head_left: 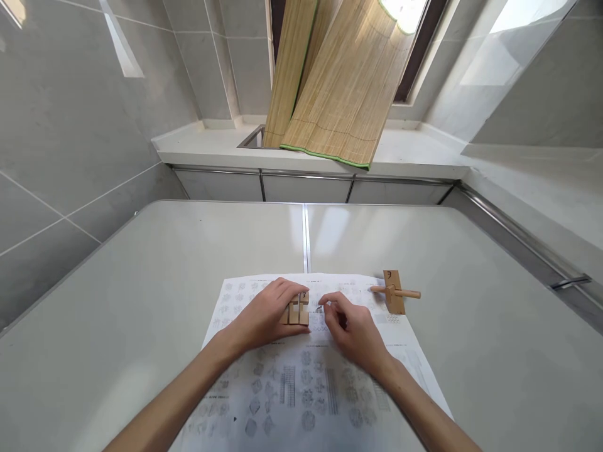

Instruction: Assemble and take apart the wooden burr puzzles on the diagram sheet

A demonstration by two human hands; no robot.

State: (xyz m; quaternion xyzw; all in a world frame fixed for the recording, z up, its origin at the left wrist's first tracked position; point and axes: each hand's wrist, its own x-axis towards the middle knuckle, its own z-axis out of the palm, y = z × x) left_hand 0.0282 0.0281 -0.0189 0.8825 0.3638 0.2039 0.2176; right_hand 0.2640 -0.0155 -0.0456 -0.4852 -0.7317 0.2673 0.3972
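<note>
While pale grey surface (141, 282) lies bare toward edges, left hand (264, 317) clasps light wooden block cluster (296, 309); right hand (351, 329) curled loosely, empty, just beside it.

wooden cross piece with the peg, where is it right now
In the head view the wooden cross piece lies on the far right corner of the printed sheet, apart from both hands, just right of the right hand.

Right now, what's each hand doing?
Left hand: closed on the small wooden block puzzle.
Right hand: fingers curled beside that puzzle; whether it holds anything cannot be told.
</note>
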